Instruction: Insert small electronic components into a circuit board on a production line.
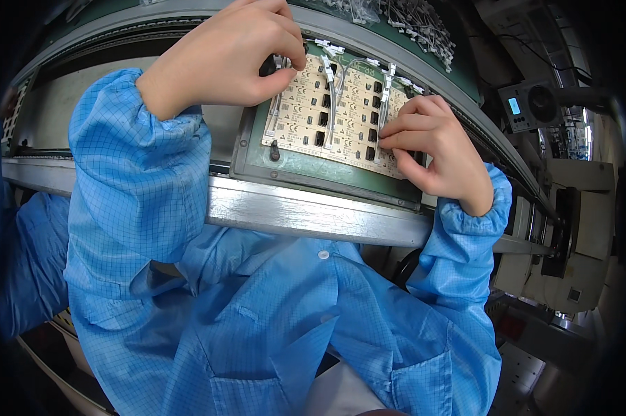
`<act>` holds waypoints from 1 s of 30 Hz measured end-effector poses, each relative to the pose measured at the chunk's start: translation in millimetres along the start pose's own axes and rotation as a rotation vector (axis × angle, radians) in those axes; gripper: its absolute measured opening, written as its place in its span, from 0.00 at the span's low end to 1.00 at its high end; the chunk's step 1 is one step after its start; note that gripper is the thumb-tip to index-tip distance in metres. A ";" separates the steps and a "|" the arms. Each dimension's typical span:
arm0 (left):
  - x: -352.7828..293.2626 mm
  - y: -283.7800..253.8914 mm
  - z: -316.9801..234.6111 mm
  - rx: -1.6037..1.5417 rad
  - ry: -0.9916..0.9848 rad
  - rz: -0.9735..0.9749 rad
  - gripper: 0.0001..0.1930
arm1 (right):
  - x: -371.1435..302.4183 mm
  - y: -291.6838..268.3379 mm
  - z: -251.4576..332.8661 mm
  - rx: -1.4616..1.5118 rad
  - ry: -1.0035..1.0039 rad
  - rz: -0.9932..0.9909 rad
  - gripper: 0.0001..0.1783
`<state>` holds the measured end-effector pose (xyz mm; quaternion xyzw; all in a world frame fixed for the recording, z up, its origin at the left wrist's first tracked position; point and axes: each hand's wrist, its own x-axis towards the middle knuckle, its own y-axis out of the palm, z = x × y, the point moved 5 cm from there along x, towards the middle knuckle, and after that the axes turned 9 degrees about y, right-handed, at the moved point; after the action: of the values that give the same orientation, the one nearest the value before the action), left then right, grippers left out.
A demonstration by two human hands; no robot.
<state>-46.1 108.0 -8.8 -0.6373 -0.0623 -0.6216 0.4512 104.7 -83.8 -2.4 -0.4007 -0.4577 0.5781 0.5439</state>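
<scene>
A panel of cream-coloured circuit boards [302, 111] lies in a green fixture [313, 175] with a grey frame, in front of me. Rows of small black components stand on it, and grey wires with white connectors [328, 66] run across it. My left hand [233, 59] is over the panel's far left corner, its fingers pinched together; whatever they grip is hidden. Over the right side my right hand [434, 142] is closed too, its thumb and fingertips at the panel beside a wire and a black component. I cannot make out what is between them.
A metal rail [313, 211] runs along the near side of the fixture. Beyond the far rail, loose white connector cables [420, 31] lie heaped on a green surface. A small device with a lit screen [514, 105] stands at the right. Another blue sleeve [32, 263] shows at far left.
</scene>
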 end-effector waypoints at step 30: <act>-20.8 -34.3 34.5 0.408 -0.590 0.399 0.09 | 79.6 23.0 88.3 0.107 -0.210 -0.070 0.13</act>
<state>-47.3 160.6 -3.1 -0.6850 -0.1862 -0.2874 0.6430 6.9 -12.5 1.1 -0.2921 -0.4942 0.6211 0.5335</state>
